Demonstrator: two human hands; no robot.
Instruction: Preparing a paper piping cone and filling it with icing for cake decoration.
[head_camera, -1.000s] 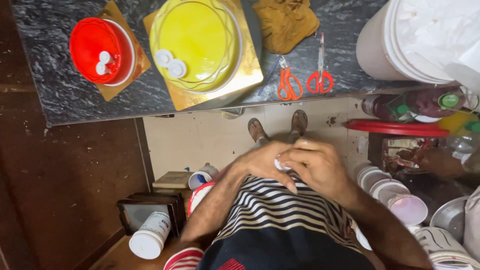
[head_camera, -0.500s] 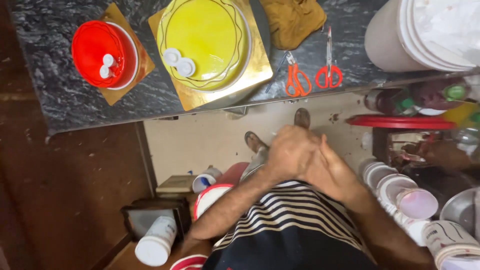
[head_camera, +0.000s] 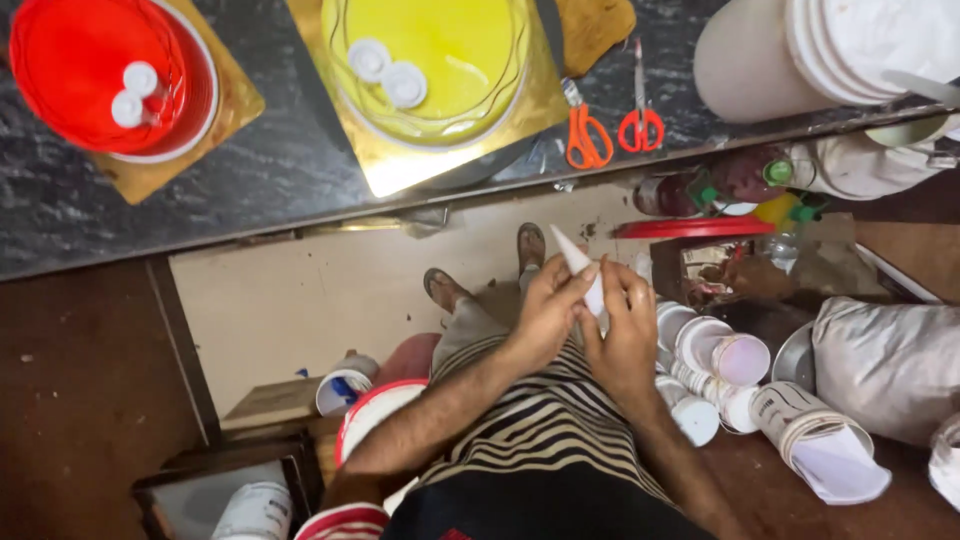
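Both your hands are pinching a white paper cone (head_camera: 580, 262), left hand (head_camera: 545, 312) and right hand (head_camera: 625, 335) wrapped around it, yellow cake (head_camera: 440, 60) at 12 o'clock on the surface (head_camera: 300, 180)

Dark marble counter (head_camera: 290, 180) carries two boarded cakes and scissors (head_camera: 612, 125).

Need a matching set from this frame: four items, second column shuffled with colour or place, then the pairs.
Items:
1. scissors
2. left cake
3. paper cone
4. middle cake

Descriptions:
A. yellow, on a gold board
B. white, held in both hands
C. red, with two white discs on top
D. orange handles, lying on the dark counter

Pairs: 1-D, 2-C, 3-B, 4-A
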